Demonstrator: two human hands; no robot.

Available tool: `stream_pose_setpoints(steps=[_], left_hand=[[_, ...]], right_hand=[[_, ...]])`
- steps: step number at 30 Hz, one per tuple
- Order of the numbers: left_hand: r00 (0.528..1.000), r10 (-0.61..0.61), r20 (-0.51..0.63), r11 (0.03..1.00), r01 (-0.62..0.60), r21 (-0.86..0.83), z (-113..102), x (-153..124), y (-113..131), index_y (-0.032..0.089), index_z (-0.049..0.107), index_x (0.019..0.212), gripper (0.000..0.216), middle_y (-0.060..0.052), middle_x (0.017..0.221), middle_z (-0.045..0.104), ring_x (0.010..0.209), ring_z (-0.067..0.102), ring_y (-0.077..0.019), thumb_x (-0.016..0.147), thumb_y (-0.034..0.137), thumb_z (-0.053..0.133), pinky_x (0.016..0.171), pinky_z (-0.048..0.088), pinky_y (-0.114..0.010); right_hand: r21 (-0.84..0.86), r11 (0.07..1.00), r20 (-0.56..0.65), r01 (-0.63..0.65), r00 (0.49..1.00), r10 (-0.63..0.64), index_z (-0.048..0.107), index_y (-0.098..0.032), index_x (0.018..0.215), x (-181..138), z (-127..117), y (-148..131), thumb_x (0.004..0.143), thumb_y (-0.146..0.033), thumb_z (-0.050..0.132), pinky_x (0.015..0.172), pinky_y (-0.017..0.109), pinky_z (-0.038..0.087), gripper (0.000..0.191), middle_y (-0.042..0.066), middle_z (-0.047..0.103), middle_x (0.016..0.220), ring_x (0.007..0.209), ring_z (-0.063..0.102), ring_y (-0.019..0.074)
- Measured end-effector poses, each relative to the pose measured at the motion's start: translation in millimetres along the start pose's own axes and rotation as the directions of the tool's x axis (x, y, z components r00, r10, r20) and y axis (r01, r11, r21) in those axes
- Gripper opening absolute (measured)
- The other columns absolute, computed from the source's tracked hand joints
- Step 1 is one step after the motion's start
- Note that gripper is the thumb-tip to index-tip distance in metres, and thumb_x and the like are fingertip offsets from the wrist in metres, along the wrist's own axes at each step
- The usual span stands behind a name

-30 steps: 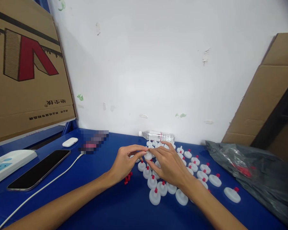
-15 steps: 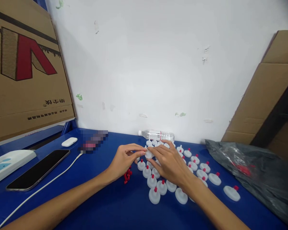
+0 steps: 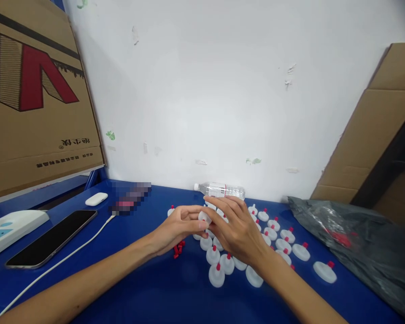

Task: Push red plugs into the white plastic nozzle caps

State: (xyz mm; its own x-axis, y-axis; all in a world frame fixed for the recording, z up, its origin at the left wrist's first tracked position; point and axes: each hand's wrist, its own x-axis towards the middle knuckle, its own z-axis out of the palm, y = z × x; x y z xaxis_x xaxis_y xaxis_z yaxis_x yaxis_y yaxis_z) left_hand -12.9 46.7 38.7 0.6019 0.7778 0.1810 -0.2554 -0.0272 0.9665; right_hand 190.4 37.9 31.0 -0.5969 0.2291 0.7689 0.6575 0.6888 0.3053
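Note:
My left hand (image 3: 179, 227) and my right hand (image 3: 234, 229) meet over the middle of the blue table. Pinched between their fingertips is a small white plastic disc (image 3: 204, 218), tilted up off the table. A bit of red shows just under it by the left fingertips, partly hidden. Below my left wrist lies a small pile of loose red caps (image 3: 178, 248). Around and beneath my right hand stand several white discs (image 3: 216, 275) with nozzles up, many wearing a red cap (image 3: 305, 245). Several at the back have bare white nozzles (image 3: 253, 209).
A clear bottle (image 3: 219, 190) lies against the wall. To the right rests a dark plastic bag (image 3: 367, 252) with red pieces in clear wrap. At left are a phone (image 3: 54, 238), a white case (image 3: 96, 199), a cable (image 3: 67, 265) and a power strip (image 3: 16, 229).
The white disc between my hands has tipped over from nozzle-up and sits slightly lower and left. My left fingers have shifted, uncovering a red-capped disc behind that hand.

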Motion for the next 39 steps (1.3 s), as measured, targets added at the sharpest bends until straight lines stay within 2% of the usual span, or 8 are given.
stream_pose_setpoints(steps=[9,17,20,23,25,27,33,39], left_hand=[[0.999,0.017,-0.027,0.982,-0.012,0.19,-8,-1,-4,0.011,0.076,0.107,0.04,-0.008,0.083,0.075,0.076,0.07,-0.0203,0.077,0.037,0.08,0.068,0.055,-0.028],[0.964,0.184,-0.19,0.932,-0.11,0.345,-16,5,-4,0.017,0.059,0.127,0.048,-0.007,0.089,0.075,0.081,0.071,-0.0217,0.092,0.048,0.064,0.066,0.057,-0.029],[0.886,0.377,-0.271,0.772,-0.138,0.621,-29,8,-5,0.018,0.068,0.104,0.037,-0.008,0.099,0.072,0.092,0.069,-0.0222,0.098,0.05,0.052,0.08,0.056,-0.034],[0.759,0.595,-0.265,0.436,-0.028,0.9,-49,11,-4,0.021,0.075,0.094,0.036,-0.008,0.116,0.063,0.112,0.06,-0.0251,0.1,0.047,0.05,0.096,0.049,-0.037],[0.697,0.669,-0.257,0.286,0.078,0.955,-65,12,-3,0.021,0.076,0.099,0.035,-0.009,0.115,0.058,0.1,0.062,-0.0222,0.099,0.045,0.051,0.092,0.05,-0.037],[0.704,0.67,-0.234,0.184,0.148,0.972,-78,14,-1,0.02,0.074,0.103,0.037,-0.008,0.106,0.058,0.096,0.061,-0.022,0.101,0.044,0.047,0.092,0.05,-0.037],[0.751,0.594,-0.29,0.119,0.274,0.954,-105,15,-4,0.016,0.073,0.095,0.038,-0.011,0.1,0.061,0.089,0.061,-0.0262,0.098,0.042,0.045,0.086,0.049,-0.041],[0.802,0.492,-0.339,0.103,0.333,0.937,-122,16,-16,0.016,0.073,0.088,0.035,-0.013,0.093,0.067,0.089,0.064,-0.0304,0.092,0.041,0.047,0.08,0.05,-0.039]], right_hand=[[0.02,1.0,0.029,0.009,1.0,-0.01,0.057,-0.018,0.133,2,2,-8,0.098,-0.021,0.056,0.108,0.045,0.042,0.036,0.011,0.066,0.13,0.117,0.06,0.0237],[0.028,0.997,-0.012,-0.066,0.998,0.066,0.059,-0.017,0.125,6,-11,3,0.097,-0.025,0.056,0.104,0.046,0.04,0.029,0.011,0.07,0.119,0.108,0.064,0.0239],[0.008,0.994,-0.033,-0.113,0.993,0.113,0.06,-0.018,0.123,5,-14,12,0.098,-0.021,0.052,0.104,0.046,0.04,0.027,0.011,0.071,0.117,0.107,0.064,0.0235],[-0.022,0.984,-0.031,-0.175,0.984,0.174,0.06,-0.018,0.121,2,-13,21,0.099,-0.018,0.049,0.104,0.046,0.038,0.025,0.011,0.071,0.116,0.109,0.064,0.0244],[-0.042,0.978,-0.02,-0.204,0.979,0.203,0.061,-0.018,0.12,0,-12,27,0.1,-0.019,0.048,0.105,0.046,0.037,0.024,0.011,0.07,0.117,0.11,0.063,0.0247],[-0.064,0.97,-0.005,-0.233,0.972,0.233,0.06,-0.017,0.12,-2,-12,34,0.101,-0.021,0.046,0.106,0.045,0.035,0.024,0.012,0.069,0.118,0.109,0.063,0.0245],[-0.16,0.934,0.07,-0.319,0.94,0.333,0.059,-0.017,0.121,-16,-19,66,0.104,-0.028,0.04,0.108,0.044,0.03,0.028,0.009,0.071,0.111,0.102,0.063,0.0222],[-0.265,0.872,0.104,-0.412,0.887,0.45,0.066,-0.019,0.1,-33,-21,96,0.105,-0.025,0.034,0.102,0.045,0.031,0.032,0.007,0.073,0.097,0.094,0.063,0.0239]])
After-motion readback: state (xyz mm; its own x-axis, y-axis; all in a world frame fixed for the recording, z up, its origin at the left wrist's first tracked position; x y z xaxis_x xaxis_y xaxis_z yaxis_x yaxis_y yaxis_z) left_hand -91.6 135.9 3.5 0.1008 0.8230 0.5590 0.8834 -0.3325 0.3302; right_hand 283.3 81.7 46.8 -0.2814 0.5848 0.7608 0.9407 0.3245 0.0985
